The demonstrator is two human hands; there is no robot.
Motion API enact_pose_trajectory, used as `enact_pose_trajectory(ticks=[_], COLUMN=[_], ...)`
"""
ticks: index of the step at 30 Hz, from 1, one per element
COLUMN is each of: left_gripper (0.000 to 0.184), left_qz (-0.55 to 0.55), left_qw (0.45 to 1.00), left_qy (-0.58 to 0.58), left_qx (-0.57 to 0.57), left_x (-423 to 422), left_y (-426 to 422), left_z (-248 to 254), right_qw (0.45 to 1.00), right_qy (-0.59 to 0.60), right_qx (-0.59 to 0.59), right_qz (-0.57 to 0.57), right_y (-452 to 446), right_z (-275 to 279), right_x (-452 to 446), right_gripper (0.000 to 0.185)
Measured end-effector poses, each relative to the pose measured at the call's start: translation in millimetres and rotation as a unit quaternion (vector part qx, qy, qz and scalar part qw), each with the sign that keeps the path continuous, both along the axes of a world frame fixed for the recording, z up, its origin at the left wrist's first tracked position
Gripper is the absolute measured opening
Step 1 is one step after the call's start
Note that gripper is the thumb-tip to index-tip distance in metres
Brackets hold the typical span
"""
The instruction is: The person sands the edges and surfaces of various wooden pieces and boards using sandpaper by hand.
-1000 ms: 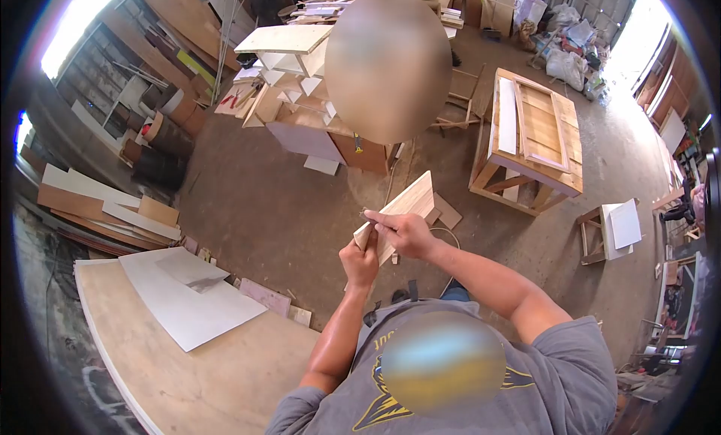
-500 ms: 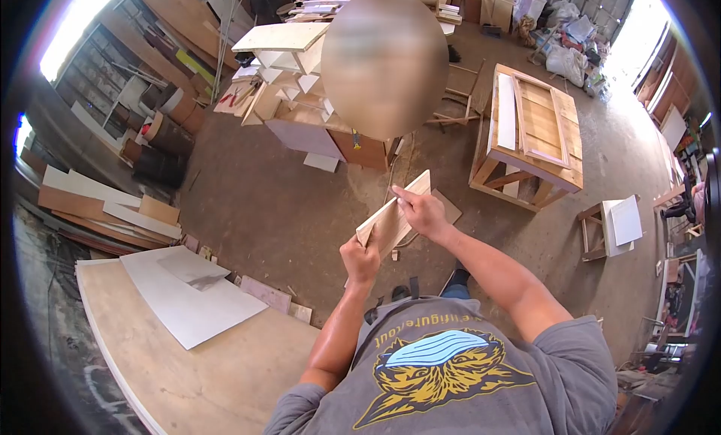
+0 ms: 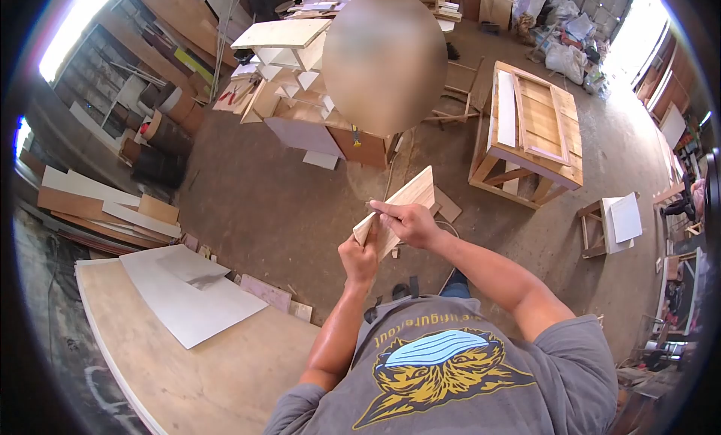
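Note:
A pale wooden board [image 3: 411, 197] is held up, tilted, in front of my body. My left hand [image 3: 358, 259] grips its lower left end, fingers wrapped round it. My right hand [image 3: 406, 221] lies at the board's upper edge, nearer the left end, with its fingers closed in a pinch. Between those fingertips is something small and dark that I cannot make out. The far part of the board rises to the right beyond my right hand.
A large curved panel [image 3: 203, 352] with a white sheet [image 3: 188, 307] lies at lower left. Ahead stands a wooden cabinet [image 3: 319, 138], partly behind a blurred oval. A wooden workbench [image 3: 537, 127] and small stool [image 3: 610, 226] stand at right. Board offcuts [image 3: 109, 210] lean at left.
My right hand has slid back along the board's edge, down and left towards my left hand. It had been farther up the board half a second ago. My left hand keeps its grip.

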State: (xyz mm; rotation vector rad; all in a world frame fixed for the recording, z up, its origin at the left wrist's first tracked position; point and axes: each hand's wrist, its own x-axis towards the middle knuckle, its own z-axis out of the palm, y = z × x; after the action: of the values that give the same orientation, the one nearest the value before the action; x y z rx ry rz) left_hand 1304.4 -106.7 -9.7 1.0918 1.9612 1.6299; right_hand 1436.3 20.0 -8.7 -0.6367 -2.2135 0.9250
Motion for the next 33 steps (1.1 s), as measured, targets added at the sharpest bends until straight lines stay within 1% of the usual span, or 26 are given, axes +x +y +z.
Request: enact_pose_trajectory(ticks=[3,4,5,7,8,11,12,14,15,16,19,20,23,24,26,27,28,29,31,33], left_gripper=[0.026,0.027,0.027,0.027,0.027,0.027,0.027,0.027,0.026,0.026,0.027,0.027,0.027,0.026,0.026,0.026,0.027,0.027,0.027,0.028], left_qz=[0.009,0.009,0.007,0.017,0.023,0.013,0.017,0.025,0.022,0.019,0.004,-0.002,-0.003,0.002,0.007,0.007,0.007,0.009,0.003,0.001], left_qw=[1.000,1.000,1.000,1.000,0.999,0.998,0.998,0.998,0.998,0.997,0.997,0.997,0.991,0.992,0.994,0.992,0.990,0.987,0.988,0.991], left_qy=[0.006,-0.001,-0.008,-0.016,-0.021,-0.057,-0.059,-0.064,-0.067,-0.070,-0.078,-0.080,-0.134,-0.125,-0.106,-0.125,-0.143,-0.161,-0.152,-0.136], left_qx=[-0.002,-0.003,-0.003,0.015,0.024,0.023,0.018,0.009,0.006,0.003,-0.008,-0.013,0.013,0.008,-0.001,0.006,0.013,0.019,0.010,-0.003], left_x=[-2.3,-2.2,-2.0,-4.3,-4.9,-6.8,-8.3,-8.3,-8.0,-8.8,-9.9,-10.7,-14.7,-13.6,-11.6,-10.4,-10.2,-10.5,-8.3,-8.2], left_y=[-3.3,-3.4,-2.9,0.3,0.7,-1.1,-1.9,-4.4,-4.1,-3.0,0.2,0.6,-0.6,-1.5,0.5,2.7,4.5,5.7,5.3,3.6], left_z=[2.4,1.7,1.1,-6.2,-8.6,-5.0,-4.3,-4.6,-4.7,-4.5,-2.6,-1.6,-14.3,-14.8,-14.9,-16.9,-19.7,-20.5,-10.5,-8.2], right_qw=[0.995,0.966,0.976,0.991,0.989,0.998,0.994,0.985,0.977,0.975,0.997,0.998,0.983,0.976,0.975,0.973,0.984,0.991,0.993,0.979], right_qy=[-0.041,-0.191,-0.159,-0.094,-0.128,-0.053,-0.073,-0.081,-0.085,-0.116,-0.016,0.013,-0.093,-0.051,-0.100,-0.125,-0.032,-0.044,-0.033,-0.068], right_qx=[-0.019,-0.116,-0.091,-0.038,-0.053,-0.008,-0.009,-0.028,-0.038,-0.051,0.030,0.040,0.055,0.033,0.015,0.008,0.065,0.056,0.071,0.059], right_qz=[-0.090,-0.130,-0.115,-0.087,-0.060,-0.035,-0.074,-0.151,-0.190,-0.182,-0.067,-0.056,-0.150,-0.208,-0.197,-0.192,-0.162,-0.114,-0.092,-0.183], right_y=[20.4,23.1,23.1,17.1,6.5,2.5,8.2,31.1,36.0,34.1,8.6,4.9,26.9,35.4,38.6,38.8,30.8,23.1,20.3,43.8], right_z=[-19.7,18.2,7.9,6.8,6.5,1.6,2.1,-13.1,-11.9,-11.3,-14.7,-13.3,-23.6,-27.5,-37.2,-34.3,-33.8,-31.6,-14.1,-36.5], right_x=[2.1,4.4,3.0,-3.6,-0.4,-0.2,2.6,7.4,8.6,10.2,5.1,3.6,17.3,18.0,20.3,21.8,16.2,17.3,19.5,25.8], right_gripper=[0.039,0.038,0.037,0.037,0.037,0.037,0.038,0.038,0.038,0.038,0.037,0.037,0.037,0.036,0.038,0.040,0.040,0.039,0.040,0.039])
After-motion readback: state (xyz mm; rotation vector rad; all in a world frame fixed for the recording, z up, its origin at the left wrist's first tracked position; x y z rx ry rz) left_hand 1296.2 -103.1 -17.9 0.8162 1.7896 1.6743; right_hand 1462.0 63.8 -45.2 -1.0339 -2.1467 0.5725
